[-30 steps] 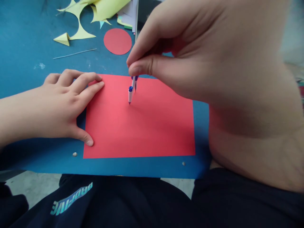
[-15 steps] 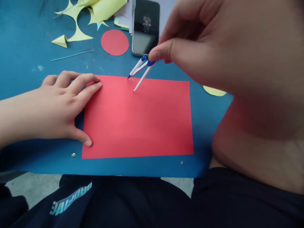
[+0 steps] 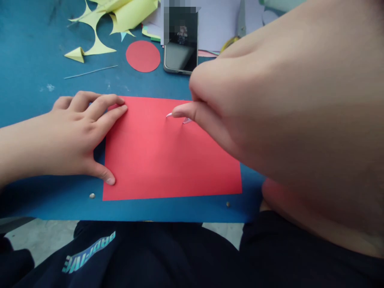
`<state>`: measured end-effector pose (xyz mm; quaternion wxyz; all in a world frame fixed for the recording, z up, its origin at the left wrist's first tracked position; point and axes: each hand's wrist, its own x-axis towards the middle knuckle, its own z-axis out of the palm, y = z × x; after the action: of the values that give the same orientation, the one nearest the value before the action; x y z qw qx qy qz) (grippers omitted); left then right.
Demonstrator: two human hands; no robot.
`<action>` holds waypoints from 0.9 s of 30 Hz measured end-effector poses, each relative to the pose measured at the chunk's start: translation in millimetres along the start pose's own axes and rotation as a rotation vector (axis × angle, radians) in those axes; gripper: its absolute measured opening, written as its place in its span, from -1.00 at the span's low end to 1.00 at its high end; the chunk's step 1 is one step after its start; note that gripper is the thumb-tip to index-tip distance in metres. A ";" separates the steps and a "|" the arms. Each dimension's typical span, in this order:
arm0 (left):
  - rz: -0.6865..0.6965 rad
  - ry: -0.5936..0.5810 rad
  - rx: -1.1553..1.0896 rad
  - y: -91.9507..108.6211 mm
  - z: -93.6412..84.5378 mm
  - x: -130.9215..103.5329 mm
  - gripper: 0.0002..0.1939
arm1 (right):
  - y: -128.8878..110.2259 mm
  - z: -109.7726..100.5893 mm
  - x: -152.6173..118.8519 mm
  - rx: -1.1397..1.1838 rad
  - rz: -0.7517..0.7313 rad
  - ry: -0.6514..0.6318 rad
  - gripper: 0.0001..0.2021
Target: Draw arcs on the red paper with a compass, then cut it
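Note:
A red sheet of paper (image 3: 162, 160) lies flat near the front edge of the blue table. My left hand (image 3: 87, 128) rests with fingers spread on the sheet's left edge, thumb at the lower corner. Over the upper right part of the sheet, my right hand (image 3: 219, 100) is closed on a drawing compass (image 3: 187, 120). Most of the compass is hidden behind my fingers and thumb; only its white leg ends show, one tip meeting the paper left of my thumb.
Beyond the sheet lie a red paper circle (image 3: 143, 56), a phone (image 3: 181, 52), and a thin metal rod (image 3: 91, 72). Yellow paper scraps (image 3: 96, 36) are at the back left. Scissors (image 3: 240, 24) rest on pale purple paper (image 3: 216, 30) at the back.
My right hand has turned over and come lower and nearer, twisting the compass so that its legs swing round on the red paper. My left hand has stayed in place.

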<state>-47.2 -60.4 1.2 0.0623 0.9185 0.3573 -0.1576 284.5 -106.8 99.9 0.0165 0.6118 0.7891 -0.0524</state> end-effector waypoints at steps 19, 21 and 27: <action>0.018 0.018 -0.033 2.8 -1.3 3.8 0.45 | -47.6 10.9 45.9 -0.223 0.200 0.035 -0.52; 0.006 0.018 -0.059 3.1 -1.7 3.7 0.46 | -46.0 14.1 45.2 -0.227 0.211 0.053 -0.54; -0.010 0.026 -0.132 0.2 0.2 5.0 0.52 | -42.8 19.8 44.4 -0.241 0.217 0.090 -0.54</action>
<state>-43.6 -57.5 -0.7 0.1174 0.9125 0.3722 -0.1223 231.2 -76.6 78.9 0.0602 0.6888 0.7188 0.0723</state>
